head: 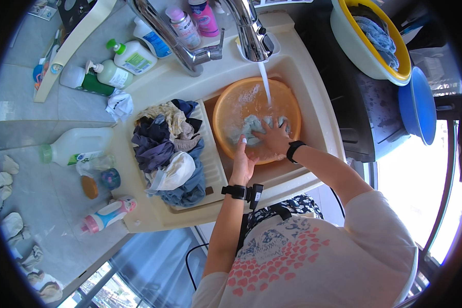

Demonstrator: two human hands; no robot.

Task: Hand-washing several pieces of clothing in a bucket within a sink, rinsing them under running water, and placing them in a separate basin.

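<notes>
Water runs from a chrome faucet (254, 38) into an orange plastic basin (218, 115) standing in the sink. A pale green cloth (253, 125) lies in the basin's sudsy water. My right hand (274, 136) is spread over the cloth, pressing on it, fingers apart and partly in the water. At the basin's near left rim is my left hand (244, 163), palm turned up and fingers loosely apart, with nothing seen in it. Left of the basin, a pile of dark, beige, white and blue clothes (169, 154) rests on the ribbed washboard (213, 165) of the sink.
Several soap and detergent bottles (135, 57) line the sink's back and left ledge. A large translucent jug (86, 144) and a pink-and-blue bottle (109, 215) lie at left. Nested tubs (344, 54) holding cloth and a blue basin (419, 107) stand at right. A second chrome faucet (169, 34) reaches over the sink.
</notes>
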